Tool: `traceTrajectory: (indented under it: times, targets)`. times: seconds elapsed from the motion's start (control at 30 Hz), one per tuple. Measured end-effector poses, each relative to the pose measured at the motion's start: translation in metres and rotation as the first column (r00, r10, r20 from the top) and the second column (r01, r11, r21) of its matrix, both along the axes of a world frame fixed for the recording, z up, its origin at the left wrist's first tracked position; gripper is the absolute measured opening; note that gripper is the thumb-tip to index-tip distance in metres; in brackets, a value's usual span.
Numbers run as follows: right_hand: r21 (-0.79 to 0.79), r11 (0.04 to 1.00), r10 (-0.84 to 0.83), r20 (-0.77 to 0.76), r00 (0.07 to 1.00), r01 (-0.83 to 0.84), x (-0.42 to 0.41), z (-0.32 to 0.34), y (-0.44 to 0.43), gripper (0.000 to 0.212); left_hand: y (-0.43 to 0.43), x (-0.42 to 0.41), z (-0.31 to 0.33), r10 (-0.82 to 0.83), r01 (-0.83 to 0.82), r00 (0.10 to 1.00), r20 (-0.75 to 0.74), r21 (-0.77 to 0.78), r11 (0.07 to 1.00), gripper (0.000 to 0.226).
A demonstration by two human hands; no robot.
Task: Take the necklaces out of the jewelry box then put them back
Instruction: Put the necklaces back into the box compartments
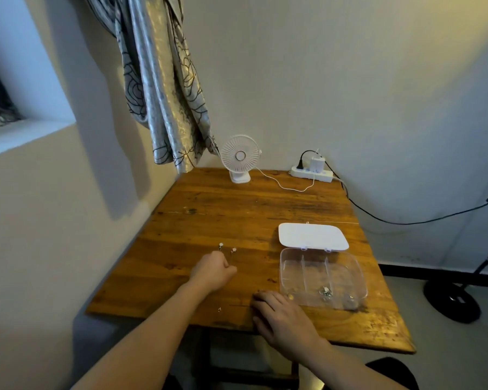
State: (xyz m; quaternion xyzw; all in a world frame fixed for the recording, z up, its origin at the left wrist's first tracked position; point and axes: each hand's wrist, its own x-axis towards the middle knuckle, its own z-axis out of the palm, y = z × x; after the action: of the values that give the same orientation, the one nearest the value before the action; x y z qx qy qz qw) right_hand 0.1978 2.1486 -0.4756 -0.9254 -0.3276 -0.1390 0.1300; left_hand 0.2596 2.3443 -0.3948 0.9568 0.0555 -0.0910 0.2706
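On the wooden table [237, 209] stands a clear jewelry box [358, 280] with dividers, its white lid [312, 236] flipped open behind it. Some small silver jewelry [326, 291] lies in the box's near compartments. Left of the box, two thin necklaces lie on the table, a white pendant [221, 244] and a pinkish pendant [233, 250] at their far ends. My left hand [213, 273] sits just behind the pendants, fingers curled and pinched on the chains. A chain end [219, 308] shows nearer the table edge. My right hand [279, 313] rests flat, palm down, beside the box's near left corner.
A small white fan [239, 157] and a white power strip [312, 172] with a charger stand at the table's far edge, joined by a white cable. A patterned curtain [164, 88] hangs at the far left. A black stand base [451, 301] is on the floor to the right.
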Motion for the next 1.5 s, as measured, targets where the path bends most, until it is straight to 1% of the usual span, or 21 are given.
traceTrajectory:
  times: [0.03,0.1,0.2,0.27,0.33,0.4,0.43,0.5,0.53,0.6,0.63,0.7,0.73,0.77,0.87,1.03,1.13,1.23,1.33,1.43,1.5]
  targets:
    - [0.003,1.000,0.001,-0.006,1.000,-0.001,0.000,0.001,0.000,0.032,0.000,-0.002,0.008,0.024,-0.022,0.999,0.036,-0.061,0.998,0.011]
    - [0.031,1.000,0.005,-0.071,0.997,-0.003,0.000,0.005,0.000,0.035,-0.001,-0.006,0.026,0.069,-0.051,0.993,0.099,-0.173,0.984,0.008]
    - [0.155,0.988,0.014,-0.174,0.985,0.013,-0.003,0.015,-0.006,0.037,-0.007,-0.009,0.051,0.103,-0.047,0.983,0.152,-0.335,0.941,0.009]
    - [0.251,0.966,-0.024,-0.133,0.991,0.057,-0.007,0.028,-0.015,0.041,-0.014,-0.008,0.065,0.109,-0.027,0.980,0.167,-0.432,0.902,0.012]
    - [0.353,0.930,-0.105,-0.010,0.994,0.101,-0.008,0.040,-0.029,0.039,-0.026,-0.008,0.076,0.117,-0.013,0.978,0.172,-0.508,0.861,0.014]
    - [0.453,0.873,-0.253,0.103,0.962,0.181,-0.003,0.051,-0.049,0.034,-0.043,-0.007,0.083,0.138,-0.015,0.977,0.165,-0.588,0.809,0.014]
    - [0.505,0.827,-0.342,0.104,0.934,0.247,0.002,0.056,-0.061,0.034,-0.053,-0.007,0.086,0.150,-0.019,0.977,0.152,-0.638,0.770,0.013]
    - [0.584,0.714,-0.470,-0.009,0.883,0.386,0.011,0.060,-0.085,0.042,-0.070,-0.006,0.088,0.172,-0.026,0.977,0.129,-0.724,0.690,0.012]
    - [0.598,0.666,-0.506,-0.080,0.859,0.447,0.015,0.059,-0.096,0.048,-0.079,-0.005,0.088,0.183,-0.029,0.975,0.127,-0.742,0.670,0.011]
    - [0.609,0.589,-0.534,-0.200,0.821,0.531,0.021,0.052,-0.113,0.056,-0.094,0.000,0.086,0.204,-0.044,0.971,0.124,-0.748,0.663,0.010]
    - [0.616,0.549,-0.528,-0.268,0.806,0.565,0.022,0.048,-0.117,0.056,-0.102,0.003,0.084,0.210,-0.049,0.970,0.124,-0.744,0.667,0.010]
    - [0.637,0.439,-0.485,-0.426,0.764,0.633,0.022,0.038,-0.121,0.049,-0.116,0.010,0.081,0.209,-0.055,0.971,0.119,-0.735,0.676,0.010]
    - [0.642,0.395,-0.458,-0.483,0.746,0.658,0.021,0.031,-0.121,0.047,-0.122,0.014,0.078,0.201,-0.055,0.973,0.114,-0.733,0.678,0.010]
    - [0.644,0.371,-0.439,-0.512,0.738,0.669,0.019,0.025,-0.120,0.047,-0.127,0.018,0.076,0.190,-0.051,0.976,0.109,-0.729,0.682,0.010]
    - [0.623,0.390,-0.435,-0.525,0.731,0.679,0.018,0.015,-0.119,0.052,-0.138,0.027,0.064,0.160,-0.049,0.982,0.096,-0.695,0.718,0.010]
    - [0.599,0.419,-0.469,-0.500,0.728,0.682,0.018,0.014,-0.122,0.050,-0.141,0.034,0.036,0.110,-0.039,0.990,0.084,-0.593,0.804,0.005]
    - [0.584,0.424,-0.484,-0.500,0.718,0.692,0.018,0.013,-0.122,0.050,-0.136,0.033,0.021,0.079,-0.008,0.987,0.138,-0.452,0.892,0.006]
    - [0.568,0.436,-0.496,-0.496,0.713,0.698,0.019,0.014,-0.121,0.050,-0.133,0.032,0.013,0.034,0.031,0.981,0.192,-0.327,0.945,0.007]
    - [0.554,0.443,-0.504,-0.496,0.707,0.705,0.017,0.016,-0.120,0.050,-0.127,0.030,0.013,0.010,0.055,0.971,0.239,-0.262,0.963,0.005]
    - [0.545,0.448,-0.502,-0.503,0.704,0.709,0.015,0.020,-0.118,0.051,-0.111,0.027,0.013,0.057,0.017,0.961,0.272,-0.264,0.964,0.008]
    - [0.533,0.467,-0.494,-0.504,0.708,0.705,0.014,0.021,-0.117,0.051,-0.096,0.022,0.012,0.098,-0.019,0.955,0.281,-0.271,0.962,0.009]
